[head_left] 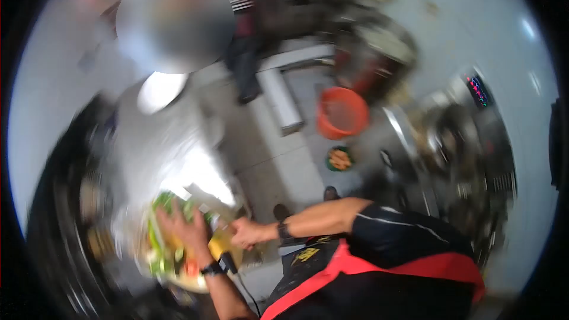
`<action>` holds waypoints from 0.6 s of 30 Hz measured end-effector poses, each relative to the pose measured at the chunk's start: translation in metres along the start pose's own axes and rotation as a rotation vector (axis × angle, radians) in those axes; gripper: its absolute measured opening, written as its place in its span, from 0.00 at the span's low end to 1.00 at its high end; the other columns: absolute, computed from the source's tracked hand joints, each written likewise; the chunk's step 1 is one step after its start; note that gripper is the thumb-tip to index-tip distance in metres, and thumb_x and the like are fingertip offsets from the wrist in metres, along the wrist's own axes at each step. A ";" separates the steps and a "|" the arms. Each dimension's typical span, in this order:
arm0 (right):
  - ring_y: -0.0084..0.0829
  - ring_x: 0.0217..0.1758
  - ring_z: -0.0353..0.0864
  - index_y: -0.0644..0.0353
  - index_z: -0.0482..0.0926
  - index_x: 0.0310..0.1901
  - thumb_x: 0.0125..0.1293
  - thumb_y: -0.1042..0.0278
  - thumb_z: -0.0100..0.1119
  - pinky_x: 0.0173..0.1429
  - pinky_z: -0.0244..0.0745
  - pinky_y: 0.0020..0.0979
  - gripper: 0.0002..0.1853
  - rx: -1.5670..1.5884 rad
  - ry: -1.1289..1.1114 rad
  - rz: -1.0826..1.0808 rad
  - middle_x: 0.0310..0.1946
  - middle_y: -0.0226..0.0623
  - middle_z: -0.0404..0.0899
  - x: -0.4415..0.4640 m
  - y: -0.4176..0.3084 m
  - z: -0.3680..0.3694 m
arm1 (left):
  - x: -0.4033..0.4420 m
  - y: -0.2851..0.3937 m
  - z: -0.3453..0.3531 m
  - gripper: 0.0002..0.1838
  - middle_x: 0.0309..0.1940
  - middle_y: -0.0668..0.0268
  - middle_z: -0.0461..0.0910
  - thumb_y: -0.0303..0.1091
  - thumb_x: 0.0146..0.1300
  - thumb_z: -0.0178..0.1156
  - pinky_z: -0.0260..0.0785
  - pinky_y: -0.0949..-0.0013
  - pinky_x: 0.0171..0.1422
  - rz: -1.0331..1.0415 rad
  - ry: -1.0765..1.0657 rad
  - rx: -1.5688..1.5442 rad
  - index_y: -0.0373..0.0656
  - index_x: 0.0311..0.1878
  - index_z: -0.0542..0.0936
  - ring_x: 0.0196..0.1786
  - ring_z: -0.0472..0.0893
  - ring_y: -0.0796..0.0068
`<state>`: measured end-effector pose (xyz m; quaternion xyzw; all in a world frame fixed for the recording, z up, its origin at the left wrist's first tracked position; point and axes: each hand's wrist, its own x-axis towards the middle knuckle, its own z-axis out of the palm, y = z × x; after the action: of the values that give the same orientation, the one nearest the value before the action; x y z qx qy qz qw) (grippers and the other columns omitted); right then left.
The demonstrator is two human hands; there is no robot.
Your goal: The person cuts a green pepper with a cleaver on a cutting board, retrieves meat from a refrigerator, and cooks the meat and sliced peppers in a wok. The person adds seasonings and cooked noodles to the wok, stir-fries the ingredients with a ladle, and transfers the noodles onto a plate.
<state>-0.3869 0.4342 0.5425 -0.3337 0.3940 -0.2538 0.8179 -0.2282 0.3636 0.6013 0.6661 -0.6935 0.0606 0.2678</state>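
Observation:
My left hand has its fingers spread over a heap of green vegetables with some red and yellow pieces, at the lower left. Beside it on the right, my right hand is closed, its fingers wrapped round something too blurred to name. A yellow item lies between the two hands. Dark bands circle both wrists. The heap rests at the near end of a shiny metal table.
A white plate is at the table's far end. On the floor stand an orange bucket and a green bowl of light brown pieces. A large metal pot is behind; a cooking station runs along the right.

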 end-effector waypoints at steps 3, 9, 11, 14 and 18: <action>0.23 0.14 0.70 0.64 0.70 0.38 0.54 0.75 0.56 0.14 0.65 0.29 0.10 0.088 0.134 -0.144 0.15 0.31 0.68 -0.023 -0.016 -0.021 | 0.031 0.032 0.027 0.28 0.69 0.42 0.57 0.48 0.59 0.62 0.52 0.45 0.72 0.306 0.108 -0.041 0.46 0.61 0.76 0.70 0.59 0.42; 0.24 0.12 0.70 0.64 0.67 0.33 0.53 0.76 0.57 0.14 0.64 0.30 0.09 0.160 0.355 -0.446 0.14 0.34 0.68 -0.130 -0.063 -0.090 | 0.077 0.230 -0.003 0.28 0.69 0.46 0.59 0.43 0.58 0.63 0.53 0.46 0.72 0.646 0.144 -0.161 0.44 0.62 0.75 0.69 0.60 0.42; 0.23 0.13 0.70 0.62 0.67 0.31 0.54 0.74 0.58 0.15 0.64 0.28 0.08 0.269 0.472 -0.604 0.14 0.32 0.68 -0.177 -0.080 -0.125 | 0.087 0.317 0.004 0.28 0.68 0.46 0.60 0.38 0.57 0.65 0.53 0.48 0.72 0.803 0.132 -0.326 0.43 0.61 0.75 0.69 0.60 0.43; 0.21 0.13 0.69 0.61 0.68 0.30 0.58 0.75 0.56 0.16 0.64 0.26 0.06 0.325 0.642 -0.685 0.14 0.30 0.69 -0.271 -0.075 -0.188 | 0.064 0.458 0.016 0.29 0.68 0.44 0.59 0.36 0.54 0.67 0.53 0.49 0.72 1.002 0.068 -0.525 0.41 0.61 0.75 0.69 0.61 0.43; 0.22 0.14 0.70 0.61 0.70 0.31 0.58 0.75 0.56 0.16 0.64 0.28 0.05 0.449 0.958 -0.820 0.16 0.30 0.70 -0.416 -0.053 -0.257 | -0.009 0.651 0.027 0.29 0.67 0.41 0.60 0.40 0.52 0.66 0.49 0.46 0.73 1.257 -0.076 -0.797 0.37 0.57 0.77 0.69 0.59 0.38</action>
<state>-0.8373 0.5931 0.6594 -0.1286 0.4923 -0.7401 0.4396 -0.8587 0.4284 0.7516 -0.0022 -0.9219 -0.0770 0.3797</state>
